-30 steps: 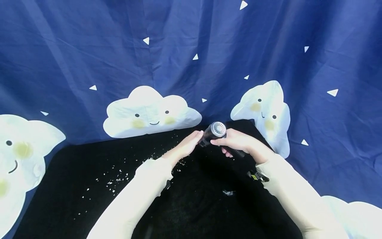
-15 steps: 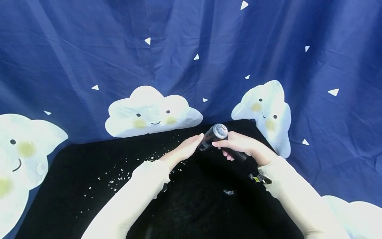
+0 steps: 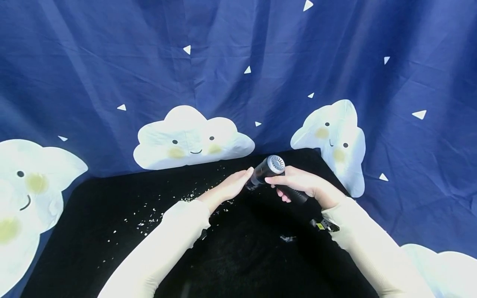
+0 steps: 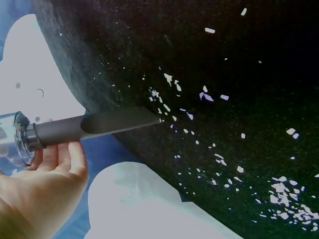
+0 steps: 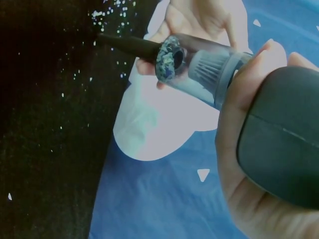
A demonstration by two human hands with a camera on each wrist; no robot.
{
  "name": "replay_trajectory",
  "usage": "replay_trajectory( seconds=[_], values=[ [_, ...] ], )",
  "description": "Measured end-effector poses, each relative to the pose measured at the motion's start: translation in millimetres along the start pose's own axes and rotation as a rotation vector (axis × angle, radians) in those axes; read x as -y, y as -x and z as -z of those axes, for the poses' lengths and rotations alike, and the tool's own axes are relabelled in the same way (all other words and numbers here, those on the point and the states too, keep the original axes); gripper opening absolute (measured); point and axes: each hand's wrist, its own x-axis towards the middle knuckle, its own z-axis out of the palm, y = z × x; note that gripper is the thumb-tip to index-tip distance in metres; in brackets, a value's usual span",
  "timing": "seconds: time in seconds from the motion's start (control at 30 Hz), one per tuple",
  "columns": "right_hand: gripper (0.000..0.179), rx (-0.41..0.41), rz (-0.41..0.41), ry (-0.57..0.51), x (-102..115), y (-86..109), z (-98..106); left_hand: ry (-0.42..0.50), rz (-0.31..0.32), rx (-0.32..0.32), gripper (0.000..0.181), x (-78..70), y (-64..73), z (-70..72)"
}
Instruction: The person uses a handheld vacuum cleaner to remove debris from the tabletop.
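Note:
My right hand (image 3: 298, 180) grips the handle of a black handheld vacuum cleaner (image 3: 262, 170), whose silver vented end faces up. Its clear dust cup (image 5: 199, 74) contains a ribbed filter and a ring of small pale bits. A long slanted crevice nozzle (image 4: 62, 130) points down at the dark cloth in the left wrist view. Beside the nozzle and cup, my left hand (image 3: 232, 184) rests its extended fingers (image 4: 77, 157) against them; their tips are hidden behind the nozzle. White scraps (image 4: 281, 196) lie scattered around the nozzle tip and farther off.
Black cloth (image 3: 231, 256) covers the table. More white scraps (image 3: 149, 221) lie left of my left forearm, and a pale smudge (image 3: 287, 239) marks the near cloth. Behind hangs a blue curtain (image 3: 223, 82) with clouds. A small device (image 3: 323, 225) sits at my right cuff.
The vacuum cleaner and both hands have come slightly nearer to me. The head view has shifted a little. My hold on the handle looks the same.

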Motion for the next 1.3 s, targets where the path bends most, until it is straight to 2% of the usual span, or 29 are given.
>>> replay_trajectory(
  seconds=[0.27, 0.57, 0.87, 1.17, 1.3],
  values=[
    [0.034, 0.009, 0.012, -0.032, -1, -1.0, -2, 0.016, 0.026, -0.006, 0.083, 1.3, 2.0, -0.2],
    [0.035, 0.027, -0.020, -0.028, 1, 0.8, 3, 0.035, 0.046, 0.002, 0.082, -4.4, 6.8, -0.7],
    [0.035, 0.046, -0.059, -0.012, 5, 6.5, 7, 0.041, 0.011, 0.028, 0.070, -8.0, 8.3, -2.6],
    [0.033, 0.006, 0.028, 0.016, 6, 5.3, 8, 0.030, -0.003, -0.025, 0.074, -10.0, 0.9, 0.3],
    [0.033, -0.013, 0.032, 0.033, 3, 2.8, 9, 0.050, 0.002, -0.024, 0.078, -7.3, -4.3, -3.3]
  ],
)
